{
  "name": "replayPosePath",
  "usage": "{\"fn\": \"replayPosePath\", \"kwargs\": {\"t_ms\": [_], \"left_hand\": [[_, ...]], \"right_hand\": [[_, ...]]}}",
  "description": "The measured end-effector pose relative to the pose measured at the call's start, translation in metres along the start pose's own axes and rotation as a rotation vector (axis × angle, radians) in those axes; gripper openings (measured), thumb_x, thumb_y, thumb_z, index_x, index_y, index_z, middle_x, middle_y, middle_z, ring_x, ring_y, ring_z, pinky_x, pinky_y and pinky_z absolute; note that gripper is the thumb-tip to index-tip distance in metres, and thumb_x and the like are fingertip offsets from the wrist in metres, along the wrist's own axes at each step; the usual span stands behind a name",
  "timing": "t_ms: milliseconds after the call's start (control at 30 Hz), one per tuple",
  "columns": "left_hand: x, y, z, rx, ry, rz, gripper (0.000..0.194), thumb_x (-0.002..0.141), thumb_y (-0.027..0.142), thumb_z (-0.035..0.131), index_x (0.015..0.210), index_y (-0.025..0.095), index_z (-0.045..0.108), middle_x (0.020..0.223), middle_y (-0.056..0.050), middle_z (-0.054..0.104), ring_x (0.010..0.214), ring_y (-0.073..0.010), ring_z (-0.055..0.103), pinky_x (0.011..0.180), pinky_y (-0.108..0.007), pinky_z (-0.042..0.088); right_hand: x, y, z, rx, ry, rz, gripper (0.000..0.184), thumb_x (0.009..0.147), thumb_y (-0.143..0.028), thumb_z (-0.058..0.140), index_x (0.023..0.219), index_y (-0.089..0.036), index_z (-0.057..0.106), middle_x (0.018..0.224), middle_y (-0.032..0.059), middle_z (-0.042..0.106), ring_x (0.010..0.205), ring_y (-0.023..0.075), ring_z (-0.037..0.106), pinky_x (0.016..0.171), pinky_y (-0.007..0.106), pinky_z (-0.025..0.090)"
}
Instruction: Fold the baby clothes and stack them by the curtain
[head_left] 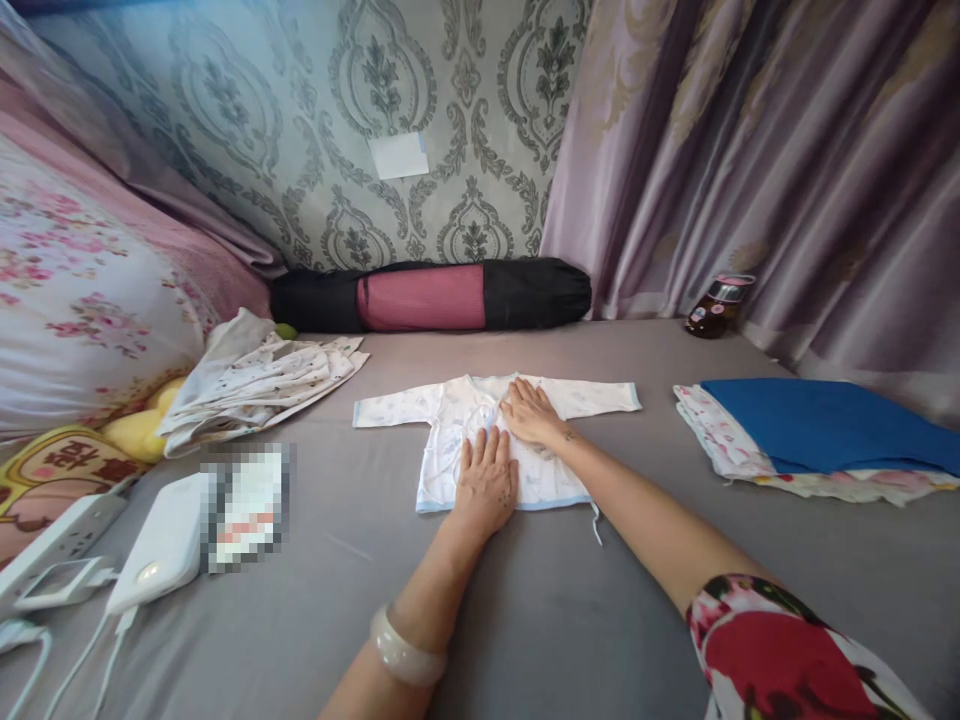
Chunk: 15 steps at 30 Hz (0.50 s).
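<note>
A small white baby shirt [442, 460] with pale blue trim and a faint print lies spread on the grey sheet, both sleeves stretched out sideways. My left hand [487, 480] rests flat on its lower middle, fingers extended. Higher up, near the neckline and toward the right sleeve, my right hand [531, 412] presses flat with its fingers stretched out. Neither hand grips anything. A thin white tie hangs from the shirt's lower right hem. Parts of the shirt's front are covered by both hands.
Right of the shirt lies a folded blue cloth [817, 425] on patterned fabric. A dark bottle [716, 306] stands behind it. At left are crumpled printed cloth [262, 375], a white power bank [161, 540] with cables and a power strip [64, 535]. A black-and-pink rolled bag [427, 297] lies along the wall.
</note>
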<state>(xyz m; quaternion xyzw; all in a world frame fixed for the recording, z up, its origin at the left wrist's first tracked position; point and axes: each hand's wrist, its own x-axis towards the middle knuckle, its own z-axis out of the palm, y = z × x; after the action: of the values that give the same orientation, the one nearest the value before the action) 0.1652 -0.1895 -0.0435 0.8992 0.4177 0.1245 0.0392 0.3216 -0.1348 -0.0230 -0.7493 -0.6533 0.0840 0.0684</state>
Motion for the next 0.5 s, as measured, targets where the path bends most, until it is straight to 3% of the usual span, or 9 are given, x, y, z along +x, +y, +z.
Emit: {"fn": "replayPosePath", "kwargs": {"t_ms": [233, 367, 433, 500], "left_hand": [[0.0, -0.001, -0.001, -0.049, 0.02, 0.002, 0.05, 0.096, 0.029, 0.034, 0.141, 0.012, 0.043, 0.148, -0.014, 0.042, 0.139, -0.0319, 0.033, 0.114, -0.055, 0.026], [0.002, -0.003, -0.008, -0.098, 0.01, -0.005, 0.049, 0.094, 0.033, 0.038, 0.136, 0.009, 0.047, 0.146, -0.016, 0.045, 0.138, -0.031, 0.036, 0.114, -0.051, 0.027], [0.003, -0.004, -0.012, -0.112, 0.045, -0.027, 0.048, 0.095, 0.037, 0.038, 0.132, 0.009, 0.051, 0.145, -0.017, 0.046, 0.137, -0.0308, 0.037, 0.114, -0.05, 0.028], [0.003, -0.004, -0.014, -0.101, 0.1, -0.081, 0.05, 0.095, 0.04, 0.039, 0.131, 0.008, 0.051, 0.146, -0.02, 0.043, 0.139, -0.0321, 0.033, 0.114, -0.052, 0.025]], "right_hand": [[0.023, 0.007, 0.009, -0.02, 0.091, 0.052, 0.061, 0.099, -0.039, 0.021, 0.147, -0.003, 0.03, 0.157, 0.0178, 0.022, 0.145, 0.0262, 0.017, 0.117, 0.046, 0.01], [0.024, 0.006, 0.001, 0.0, 0.057, 0.047, 0.058, 0.099, -0.038, 0.023, 0.146, -0.006, 0.033, 0.156, 0.0178, 0.023, 0.145, 0.0266, 0.018, 0.116, 0.047, 0.012], [0.022, -0.002, -0.008, 0.028, 0.047, -0.012, 0.055, 0.099, -0.036, 0.023, 0.145, -0.009, 0.037, 0.156, 0.0155, 0.024, 0.145, 0.0258, 0.017, 0.116, 0.049, 0.011], [0.018, -0.014, -0.016, 0.088, 0.019, -0.159, 0.054, 0.099, -0.036, 0.02, 0.144, -0.014, 0.04, 0.156, 0.0106, 0.029, 0.145, 0.0226, 0.017, 0.117, 0.048, 0.007]]}}
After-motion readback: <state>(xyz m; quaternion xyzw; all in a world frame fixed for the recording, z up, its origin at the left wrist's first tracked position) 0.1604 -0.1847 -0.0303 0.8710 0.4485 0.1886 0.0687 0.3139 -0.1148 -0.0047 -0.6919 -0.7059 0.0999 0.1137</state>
